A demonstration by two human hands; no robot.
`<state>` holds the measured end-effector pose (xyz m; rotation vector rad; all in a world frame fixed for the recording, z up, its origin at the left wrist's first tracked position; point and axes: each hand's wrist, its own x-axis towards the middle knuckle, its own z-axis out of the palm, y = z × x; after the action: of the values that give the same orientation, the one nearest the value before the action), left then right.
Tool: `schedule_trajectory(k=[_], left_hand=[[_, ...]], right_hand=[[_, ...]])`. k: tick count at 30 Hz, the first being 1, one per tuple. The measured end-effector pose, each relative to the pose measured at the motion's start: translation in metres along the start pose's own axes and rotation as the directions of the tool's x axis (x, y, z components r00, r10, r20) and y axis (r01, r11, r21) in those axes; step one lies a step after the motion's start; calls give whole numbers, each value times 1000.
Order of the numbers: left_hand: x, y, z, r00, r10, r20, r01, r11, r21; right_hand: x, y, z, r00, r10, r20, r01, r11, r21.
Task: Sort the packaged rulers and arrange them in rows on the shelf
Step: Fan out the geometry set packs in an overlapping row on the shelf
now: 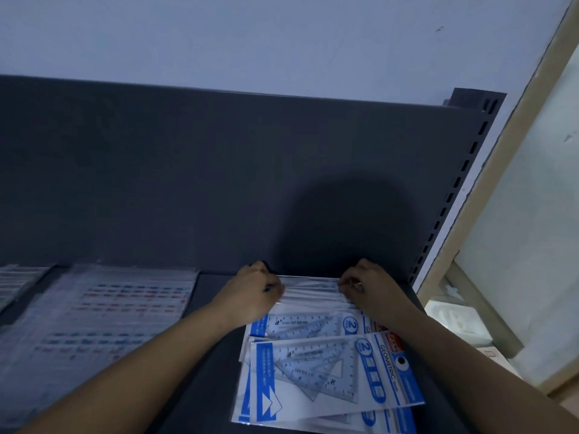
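On the dark shelf [216, 308] lies a row of overlapping blue-and-white packaged set squares [329, 371], running from the front edge to the back panel. My left hand [253, 289] grips the left end of the rearmost packages [310, 288] with curled fingers. My right hand [366, 285] pinches their right end. Both hands sit at the foot of the back panel. Further left on the shelf lie rows of clear packaged rulers [103, 311] with red and blue print.
The dark back panel [219, 170] rises behind the shelf, with a slotted upright [454, 189] at its right end. Right of the shelf stand a beige frame [513, 151] and a white object [454, 317] lower down. Another ruler stack [15, 280] lies at the far left.
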<state>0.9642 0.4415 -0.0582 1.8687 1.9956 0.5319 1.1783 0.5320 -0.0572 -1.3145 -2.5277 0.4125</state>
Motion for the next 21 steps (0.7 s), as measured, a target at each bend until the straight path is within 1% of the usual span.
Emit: schedule_trajectory(k=[3,5,8,9,10,11,13,14,15,17,18,19,21], left_hand=[[6,1,-2,999,-38,-29,40,998,48],[8,4,-4,993,-105,-56,111,986,128],[9,11,-8,970,-237,-45,239,917,318],[10,12,-9,963,-267,-38,263,903,338],[11,12,-10,958,-287,-30,281,904,322],[11,12,-11,953,-303,-24,298,914,277],[14,7,-12,942,-335,-12,334,935,116],[16,4,-11,937,-350,-7,350,937,-9],[17,0,-11,930,-368,0,363,915,-174],[15,-3,-11,916,-400,32,362,790,-495],[14,-4,-12,911,-410,45,354,723,-593],[13,-5,-12,908,-415,48,344,677,-651],[13,-6,-11,911,-412,33,316,644,-697]], right_hand=[[4,2,-1,997,64,39,-68,991,115],[7,3,0,991,109,84,-124,971,204],[8,3,1,985,162,66,-175,912,371],[8,3,3,983,175,51,-181,896,405],[7,2,4,982,188,32,-183,887,425],[7,2,6,981,194,5,-179,891,416],[6,1,9,979,199,-43,-166,902,398],[5,2,10,977,202,-61,-162,904,395],[5,3,11,976,203,-73,-159,905,394],[5,5,13,976,197,-92,-147,909,390],[5,6,14,977,189,-101,-136,912,387],[6,8,15,977,184,-103,-130,911,392],[6,9,15,977,190,-93,-134,896,424]])
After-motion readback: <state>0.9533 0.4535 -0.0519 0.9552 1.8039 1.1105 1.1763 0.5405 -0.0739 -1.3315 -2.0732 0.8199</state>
